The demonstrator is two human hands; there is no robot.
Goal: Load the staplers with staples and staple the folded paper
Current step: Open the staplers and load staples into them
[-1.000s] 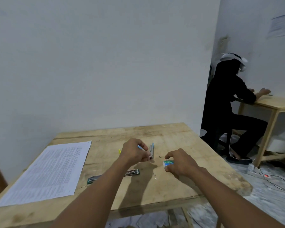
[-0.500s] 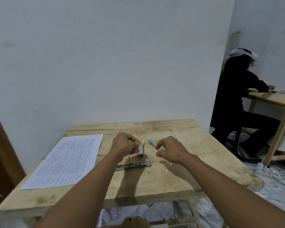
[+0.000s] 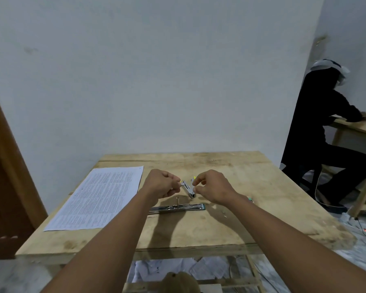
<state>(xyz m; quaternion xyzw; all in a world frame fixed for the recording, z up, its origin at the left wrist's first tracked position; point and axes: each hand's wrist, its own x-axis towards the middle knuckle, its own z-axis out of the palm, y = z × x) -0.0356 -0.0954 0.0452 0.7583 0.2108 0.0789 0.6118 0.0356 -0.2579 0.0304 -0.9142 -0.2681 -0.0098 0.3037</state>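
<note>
Above the middle of the wooden table (image 3: 262, 187) I hold a small silver stapler with yellow ends (image 3: 188, 188), swung open into a V. My left hand (image 3: 161, 185) pinches its left arm and my right hand (image 3: 211, 187) pinches its right arm. Just in front of my hands, a second stapler with a green tip (image 3: 178, 208) lies fully opened out flat on the table. A printed sheet of paper (image 3: 99, 197) lies flat at the left of the table. A few loose staples (image 3: 224, 214) lie to the right of the flat stapler.
A small teal object (image 3: 250, 200) peeks out behind my right wrist. Another person in black (image 3: 325, 132) sits at a second wooden table (image 3: 359, 127) on the right. A brown door (image 3: 6, 176) is at the left. Papers (image 3: 178, 269) lie under the table, cables (image 3: 363, 227) on the floor.
My right hand left the small blue item and came over to the yellow-ended stapler; both hands now hold it opened into a V. The view shifted left.
</note>
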